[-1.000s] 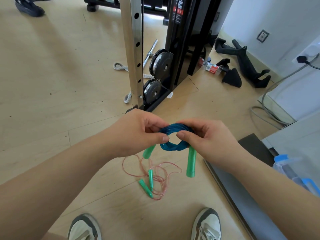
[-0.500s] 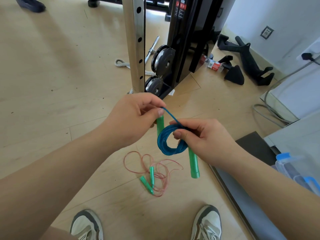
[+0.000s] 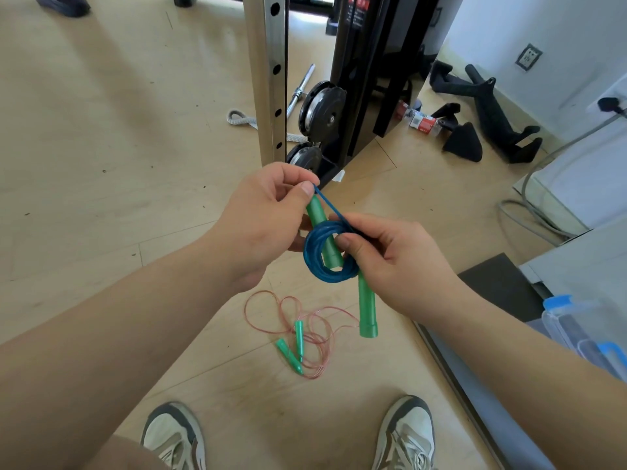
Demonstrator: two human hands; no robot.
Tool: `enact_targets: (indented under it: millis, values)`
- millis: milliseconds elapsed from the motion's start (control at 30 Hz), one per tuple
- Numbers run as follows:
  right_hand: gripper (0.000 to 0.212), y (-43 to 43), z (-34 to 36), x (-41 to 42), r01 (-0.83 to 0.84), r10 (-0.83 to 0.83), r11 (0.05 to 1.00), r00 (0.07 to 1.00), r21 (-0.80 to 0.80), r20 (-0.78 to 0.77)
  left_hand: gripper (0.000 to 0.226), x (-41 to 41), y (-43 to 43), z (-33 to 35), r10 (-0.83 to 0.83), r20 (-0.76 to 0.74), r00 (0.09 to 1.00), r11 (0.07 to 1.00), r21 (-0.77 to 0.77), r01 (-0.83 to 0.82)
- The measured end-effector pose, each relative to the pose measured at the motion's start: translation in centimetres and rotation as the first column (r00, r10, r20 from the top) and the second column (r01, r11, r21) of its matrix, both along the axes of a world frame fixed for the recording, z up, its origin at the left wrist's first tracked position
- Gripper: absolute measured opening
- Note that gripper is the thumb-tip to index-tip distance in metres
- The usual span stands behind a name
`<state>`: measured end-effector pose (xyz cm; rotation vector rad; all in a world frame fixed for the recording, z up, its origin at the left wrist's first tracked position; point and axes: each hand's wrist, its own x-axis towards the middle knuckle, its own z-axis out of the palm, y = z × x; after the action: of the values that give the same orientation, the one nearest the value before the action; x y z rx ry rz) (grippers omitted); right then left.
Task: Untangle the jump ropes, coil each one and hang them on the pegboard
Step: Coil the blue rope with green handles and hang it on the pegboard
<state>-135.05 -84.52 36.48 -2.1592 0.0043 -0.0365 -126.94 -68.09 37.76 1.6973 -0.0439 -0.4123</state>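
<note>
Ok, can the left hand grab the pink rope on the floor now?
Probably not yet: the left hand pinches a strand of the blue rope; the pink rope lies uncovered on the floor below.

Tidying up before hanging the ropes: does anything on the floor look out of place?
Yes. The pink jump rope lies in a loose tangle on the floor ahead of the shoes, not yet coiled. A red-labelled bottle lies on its side beside the black rack.
</note>
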Motion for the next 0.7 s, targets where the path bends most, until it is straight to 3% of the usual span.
enact_targets:
  millis: [167,267,367,433,533,700]
  values:
    - [0.029,-0.2,-0.5,0.1,0.066,-0.059,0.996,0.993,-0.060,0.102,0.028,-0.7,-0.2,-0.2,-0.130,-0.307,0.943,0.966,-0.252,0.051]
    - [0.031,-0.7,-0.7,0.3,0.146,-0.137,0.988,0.977,-0.049,0.162,0.029,-1.3,-0.3,-0.5,-0.309,-0.285,0.907,0.921,-0.326,0.212]
    - [0.031,-0.9,-0.8,0.4,0.155,-0.146,0.987,0.975,-0.045,0.166,0.034,-1.3,0.1,-0.9,-0.396,-0.245,0.885,0.913,-0.205,0.352]
    - [0.031,-0.9,-0.9,0.3,0.143,-0.133,0.988,0.978,-0.053,0.162,0.042,-1.0,0.2,-0.9,-0.371,-0.255,0.893,0.927,-0.153,0.341]
    - [0.032,-1.2,-0.7,0.3,0.122,-0.108,0.990,0.980,-0.077,0.167,0.049,-0.8,0.2,-0.8,-0.320,-0.293,0.901,0.935,-0.252,0.250]
    - [0.032,-1.0,-0.4,0.2,0.107,-0.083,0.988,0.976,-0.112,0.201,0.036,-1.3,-0.3,-1.2,-0.278,-0.373,0.885,0.917,-0.377,0.130]
